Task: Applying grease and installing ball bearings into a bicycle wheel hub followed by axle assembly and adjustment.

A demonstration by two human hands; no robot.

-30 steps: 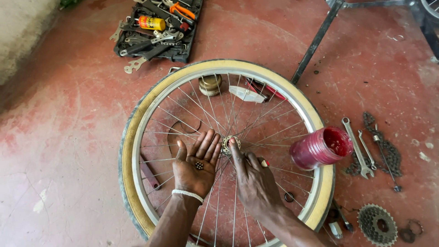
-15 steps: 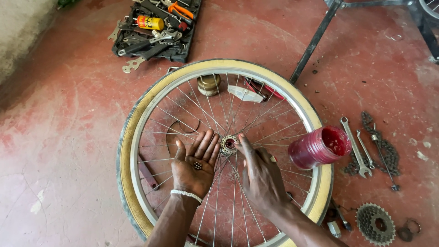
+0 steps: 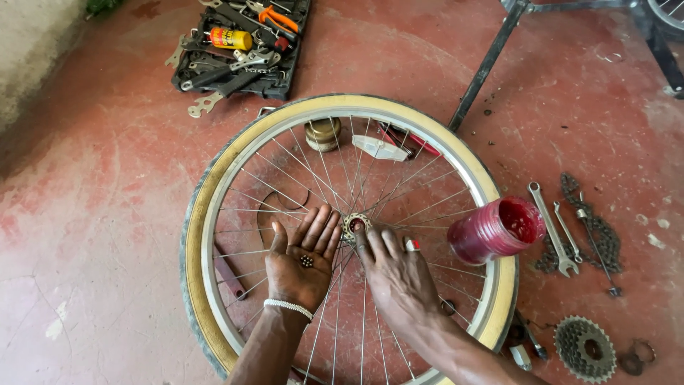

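Note:
A bicycle wheel (image 3: pixel 214 178) with a cream tyre and steel spokes lies flat on the red floor. Its hub (image 3: pixel 354 227) sits in the middle, smeared with red grease. My left hand (image 3: pixel 303 260) rests palm up just left of the hub, and several small dark bearing balls (image 3: pixel 306 261) lie in the palm. My right hand (image 3: pixel 395 274) lies palm down on the spokes right of the hub, its fingertips touching the hub's edge. A ring shows on one right finger.
A tipped red grease tub (image 3: pixel 496 229) rests on the wheel's right rim. Spanners (image 3: pixel 552 228), a chain (image 3: pixel 595 232) and a sprocket cluster (image 3: pixel 584 348) lie at right. A tool tray (image 3: pixel 239 46) is at the top. A dark stand leg (image 3: pixel 484 68) slants at upper right.
My right hand has slid slightly and now rests flatter with its fingertips at the hub. The left palm with the balls has stayed put.

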